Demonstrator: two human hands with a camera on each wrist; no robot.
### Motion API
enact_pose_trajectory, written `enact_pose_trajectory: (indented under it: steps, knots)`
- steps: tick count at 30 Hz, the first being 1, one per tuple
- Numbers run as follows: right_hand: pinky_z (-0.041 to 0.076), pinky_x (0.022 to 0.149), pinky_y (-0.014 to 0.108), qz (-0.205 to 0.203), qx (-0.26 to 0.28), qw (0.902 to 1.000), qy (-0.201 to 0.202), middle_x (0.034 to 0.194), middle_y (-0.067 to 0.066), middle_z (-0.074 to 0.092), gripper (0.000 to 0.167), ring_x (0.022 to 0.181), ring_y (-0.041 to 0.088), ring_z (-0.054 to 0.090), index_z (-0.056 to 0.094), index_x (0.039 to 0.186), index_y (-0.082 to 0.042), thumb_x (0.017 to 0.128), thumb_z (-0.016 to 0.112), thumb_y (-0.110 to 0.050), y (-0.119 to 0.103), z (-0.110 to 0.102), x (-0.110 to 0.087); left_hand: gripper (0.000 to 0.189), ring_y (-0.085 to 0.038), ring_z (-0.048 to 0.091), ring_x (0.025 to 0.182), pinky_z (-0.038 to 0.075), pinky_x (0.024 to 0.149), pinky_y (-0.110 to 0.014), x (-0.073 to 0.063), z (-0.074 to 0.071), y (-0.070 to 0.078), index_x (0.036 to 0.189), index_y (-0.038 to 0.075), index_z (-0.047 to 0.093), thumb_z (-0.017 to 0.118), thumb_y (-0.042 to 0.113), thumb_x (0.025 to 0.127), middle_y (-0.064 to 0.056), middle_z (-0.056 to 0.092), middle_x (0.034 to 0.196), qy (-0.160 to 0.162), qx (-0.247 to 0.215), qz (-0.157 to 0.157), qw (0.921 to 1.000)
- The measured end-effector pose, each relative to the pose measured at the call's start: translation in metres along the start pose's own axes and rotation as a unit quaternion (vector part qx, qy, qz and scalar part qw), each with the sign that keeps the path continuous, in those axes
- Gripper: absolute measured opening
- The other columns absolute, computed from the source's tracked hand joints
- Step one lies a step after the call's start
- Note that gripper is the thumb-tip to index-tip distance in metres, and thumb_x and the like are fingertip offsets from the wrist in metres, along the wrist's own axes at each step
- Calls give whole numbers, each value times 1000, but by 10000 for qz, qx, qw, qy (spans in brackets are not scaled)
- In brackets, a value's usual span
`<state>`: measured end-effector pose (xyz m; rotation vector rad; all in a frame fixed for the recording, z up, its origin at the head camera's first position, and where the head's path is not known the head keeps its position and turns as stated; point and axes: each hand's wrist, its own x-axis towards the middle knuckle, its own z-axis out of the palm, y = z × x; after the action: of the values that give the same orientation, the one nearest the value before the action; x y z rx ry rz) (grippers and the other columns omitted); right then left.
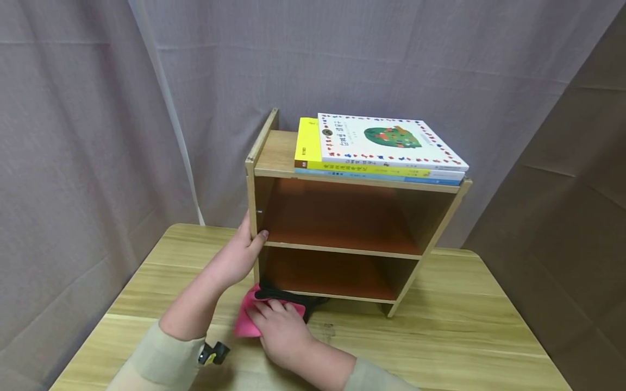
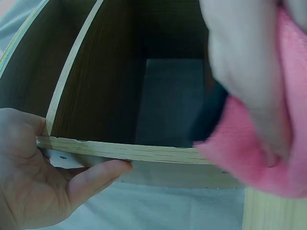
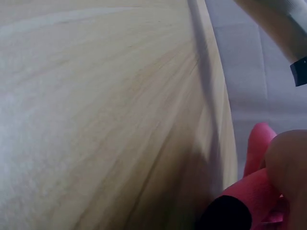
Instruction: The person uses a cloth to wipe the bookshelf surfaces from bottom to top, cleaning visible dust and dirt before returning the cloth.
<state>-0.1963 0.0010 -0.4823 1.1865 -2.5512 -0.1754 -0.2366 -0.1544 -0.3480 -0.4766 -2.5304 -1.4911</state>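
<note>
A small wooden shelf (image 1: 342,252) with two open compartments stands on the table. My left hand (image 1: 239,252) grips its left side panel, the thumb on the front edge; in the left wrist view the hand (image 2: 43,172) holds that panel's edge (image 2: 144,152). At the shelf's lower left corner, my right hand (image 1: 286,331) holds a pink and black cloth (image 1: 246,317) against the wood. The pink cloth (image 2: 240,153) hangs in folds around the fingers in the left wrist view. Bunched pink cloth (image 3: 254,189) shows at the lower right of the right wrist view.
Three books (image 1: 381,144), the top one with a white cover, lie stacked on the shelf's top board. Under everything is a light wood-grain table (image 1: 464,326). Grey curtains (image 1: 205,70) hang behind it, and a brown surface (image 1: 562,217) rises on the right.
</note>
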Motion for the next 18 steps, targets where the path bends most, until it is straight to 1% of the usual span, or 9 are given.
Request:
enact_pose_trajectory:
  steps: [4, 7, 10, 14, 16, 18]
  knots:
    - [49, 92, 41, 13, 330, 9976, -609, 143, -12, 53, 45, 128, 15, 47, 56, 141, -30, 96, 57, -29, 3, 5, 0, 70, -25, 18, 147, 18, 118, -49, 0, 0, -1, 160, 25, -5, 41, 20, 107, -9, 14, 163, 12, 11, 53, 10000]
    - [48, 96, 44, 4, 637, 9934, -952, 143, -14, 52, 44, 129, 16, 47, 57, 140, -31, 97, 55, -26, 7, 6, 1, 69, -24, 18, 147, 17, 119, -49, 1, 0, -2, 160, 25, -4, 40, 20, 107, -8, 13, 164, 20, 45, 113, 9999]
    - [48, 98, 46, -3, 890, 9892, -1164, 144, -17, 51, 42, 131, 16, 46, 59, 138, -33, 97, 55, -24, 11, 7, 2, 70, -25, 17, 147, 17, 119, -49, 0, 1, -2, 160, 25, -5, 40, 19, 107, -7, 12, 164, 25, 70, 147, 9999]
    - [46, 99, 54, 52, 1081, 9847, -1366, 146, -19, 47, 43, 135, 17, 43, 60, 137, -37, 95, 57, -25, 13, 7, 3, 70, -25, 16, 147, 17, 119, -49, 0, 0, -1, 160, 26, -5, 40, 19, 107, -6, 11, 164, 7, 61, 153, 9999]
    - [45, 98, 57, 70, 1098, 9834, -1441, 148, -20, 45, 46, 137, 17, 41, 59, 136, -39, 93, 59, -25, 13, 7, 2, 70, -25, 16, 147, 17, 119, -50, 0, 0, -2, 160, 27, -5, 40, 20, 107, -6, 11, 164, 3, 63, 156, 9999]
    - [46, 97, 58, 53, 1074, 9832, -1474, 150, -20, 42, 53, 137, 18, 40, 59, 137, -40, 88, 64, -20, 13, 7, 2, 69, -24, 16, 148, 16, 119, -50, 0, 0, -3, 160, 27, -5, 40, 20, 107, -6, 11, 164, 3, 66, 165, 9998]
